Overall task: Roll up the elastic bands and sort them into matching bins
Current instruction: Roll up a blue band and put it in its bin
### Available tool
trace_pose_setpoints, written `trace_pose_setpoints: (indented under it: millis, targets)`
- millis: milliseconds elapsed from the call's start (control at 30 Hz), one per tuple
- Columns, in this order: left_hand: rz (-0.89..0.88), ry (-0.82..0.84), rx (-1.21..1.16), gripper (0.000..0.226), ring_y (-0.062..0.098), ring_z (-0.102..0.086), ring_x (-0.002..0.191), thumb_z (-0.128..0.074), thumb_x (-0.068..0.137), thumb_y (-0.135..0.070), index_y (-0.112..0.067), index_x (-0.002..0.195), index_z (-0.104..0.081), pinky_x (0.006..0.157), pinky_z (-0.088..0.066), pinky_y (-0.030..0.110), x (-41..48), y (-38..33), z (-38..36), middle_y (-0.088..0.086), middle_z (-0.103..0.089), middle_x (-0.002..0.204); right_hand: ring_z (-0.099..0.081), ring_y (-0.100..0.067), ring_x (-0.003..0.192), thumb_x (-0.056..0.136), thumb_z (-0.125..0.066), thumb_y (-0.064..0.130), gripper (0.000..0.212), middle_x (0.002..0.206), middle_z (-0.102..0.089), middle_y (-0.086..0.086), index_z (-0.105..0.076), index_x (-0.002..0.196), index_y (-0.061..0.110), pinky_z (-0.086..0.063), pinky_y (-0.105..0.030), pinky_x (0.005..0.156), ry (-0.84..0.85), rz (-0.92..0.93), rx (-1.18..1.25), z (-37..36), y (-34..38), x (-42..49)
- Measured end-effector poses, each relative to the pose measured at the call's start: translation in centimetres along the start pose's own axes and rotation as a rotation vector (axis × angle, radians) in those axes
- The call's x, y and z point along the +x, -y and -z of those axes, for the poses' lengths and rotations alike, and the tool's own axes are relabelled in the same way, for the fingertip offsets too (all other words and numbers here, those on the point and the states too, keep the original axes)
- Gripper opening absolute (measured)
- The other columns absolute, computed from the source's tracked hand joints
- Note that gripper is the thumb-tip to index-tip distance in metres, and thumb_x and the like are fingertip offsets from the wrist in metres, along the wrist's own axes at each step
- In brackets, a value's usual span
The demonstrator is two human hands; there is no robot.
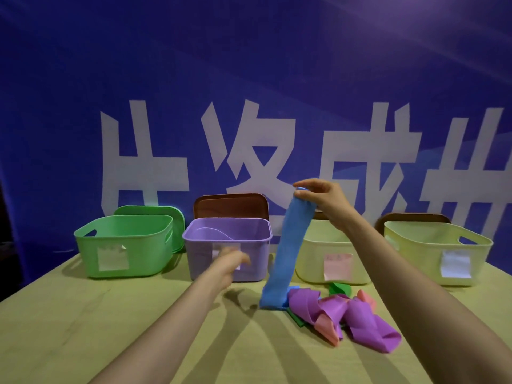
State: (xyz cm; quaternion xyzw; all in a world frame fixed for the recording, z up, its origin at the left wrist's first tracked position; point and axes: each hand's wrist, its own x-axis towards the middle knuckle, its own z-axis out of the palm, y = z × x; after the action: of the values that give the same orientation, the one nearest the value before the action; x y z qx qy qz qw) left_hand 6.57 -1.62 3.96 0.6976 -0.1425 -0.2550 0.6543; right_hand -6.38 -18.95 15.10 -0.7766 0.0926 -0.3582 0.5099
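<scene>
My right hand (321, 194) pinches the top end of a blue elastic band (288, 253) and holds it up; the band hangs straight down, its lower end touching the table by the pile. My left hand (232, 263) is blurred in front of the purple bin (227, 239), holding nothing that I can see. A pile of loose bands lies on the table: purple bands (360, 317), pink bands (329, 329) and green bands (339, 288). Four bins stand in a row: a green bin (124, 242), the purple one, a pale yellow bin (327, 261) and another pale yellow bin (435, 250).
Each bin carries a paper label on its front. A green lid (155, 213) and a brown lid (231, 206) lean behind the bins against a blue banner with white characters. The table (83, 328) has a yellow-green cloth.
</scene>
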Motion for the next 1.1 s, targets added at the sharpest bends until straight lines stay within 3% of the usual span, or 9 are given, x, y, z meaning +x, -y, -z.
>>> trace_pose_setpoints:
  millis: [67,133,300,400,533,733,867,1000,1100]
  targets:
    - [-0.244,0.041,0.039,0.051,0.017,-0.047,0.111,-0.076,0.075,-0.014,-0.015,0.120,-0.052,0.088,-0.038,0.028,-1.0,-2.2,-1.0,-0.002,-0.048,0.114,-0.059,-0.011,0.089,0.079,-0.074,0.020,0.017,0.092,-0.066,0.003,-0.069,0.095,0.015,-0.051,-0.020,0.066,0.017,0.062,-0.045,-0.6,0.6,0.0]
    - [-0.428,0.130,0.096,0.057,0.014,-0.049,0.118,-0.074,0.080,-0.026,-0.016,0.131,-0.050,0.091,-0.038,0.024,-2.6,-5.1,-1.9,-0.003,-0.051,0.123,-0.060,-0.007,0.082,0.077,-0.076,0.016,0.016,0.085,-0.066,0.004,-0.068,0.091,0.013,-0.048,-0.014,0.065,0.027,0.108,-0.048,-1.1,1.4,0.0]
    - [-0.595,0.258,0.155,0.033,0.011,-0.062,0.102,-0.069,0.085,-0.025,-0.017,0.115,-0.058,0.087,-0.051,0.025,-4.7,-9.5,-3.4,-0.001,-0.065,0.109,-0.065,-0.008,0.080,0.074,-0.078,0.016,0.021,0.082,-0.068,0.000,-0.068,0.090,0.007,-0.050,-0.016,0.068,0.035,0.218,-0.052,-1.5,3.3,0.6]
    - [-0.601,0.248,0.067,0.016,0.020,-0.067,0.098,-0.064,0.089,-0.017,-0.014,0.105,-0.064,0.082,-0.055,0.031,-5.1,-10.7,-3.5,0.005,-0.069,0.102,-0.065,-0.009,0.083,0.077,-0.077,0.018,0.016,0.085,-0.069,0.000,-0.069,0.090,0.012,-0.051,-0.017,0.069,0.044,0.247,-0.020,-1.3,4.8,0.6]
    - [-0.567,0.219,-0.061,0.015,0.020,-0.070,0.085,-0.065,0.088,-0.018,-0.011,0.102,-0.065,0.072,-0.058,0.031,-5.7,-11.5,-2.8,0.006,-0.070,0.096,-0.067,-0.012,0.085,0.086,-0.067,0.016,0.009,0.091,-0.069,-0.002,-0.067,0.094,0.012,-0.055,-0.021,0.072,0.120,0.205,0.056,-0.5,5.8,0.0]
    - [-0.611,0.263,0.004,0.012,0.019,-0.067,0.098,-0.063,0.089,-0.028,-0.027,0.100,-0.058,0.084,-0.056,0.037,-6.1,-11.3,-2.3,0.001,-0.068,0.101,-0.065,-0.010,0.084,0.088,-0.064,0.016,0.010,0.090,-0.068,0.000,-0.068,0.097,0.013,-0.054,-0.022,0.075,0.160,0.216,-0.075,-1.0,6.1,-0.5]
    - [-0.635,0.255,0.090,0.006,0.008,-0.067,0.082,-0.064,0.088,-0.017,-0.018,0.095,-0.063,0.070,-0.054,0.019,-6.0,-10.1,-2.8,-0.003,-0.071,0.090,-0.060,-0.009,0.086,0.087,-0.066,0.018,0.007,0.089,-0.069,0.002,-0.069,0.093,0.016,-0.048,-0.018,0.069,0.129,0.217,-0.005,-2.0,6.1,-0.5]
    - [-0.444,0.376,0.152,0.007,0.007,-0.068,0.070,-0.065,0.086,-0.007,-0.009,0.093,-0.066,0.069,-0.054,0.023,-4.6,-3.7,-3.4,0.001,-0.072,0.084,-0.062,-0.010,0.090,0.088,-0.065,0.017,0.009,0.091,-0.068,0.002,-0.068,0.096,0.015,-0.051,-0.020,0.074,0.033,0.195,0.107,-2.1,6.7,-0.6]
    - [-0.293,0.513,0.283,0.013,0.017,-0.068,0.090,-0.065,0.088,-0.012,-0.013,0.101,-0.063,0.087,-0.055,0.032,-4.0,-0.1,-3.1,0.003,-0.070,0.098,-0.064,-0.013,0.094,0.090,-0.062,0.017,0.011,0.096,-0.067,-0.001,-0.065,0.099,0.012,-0.055,-0.022,0.076,0.068,0.160,0.056,-2.0,6.3,-1.2]
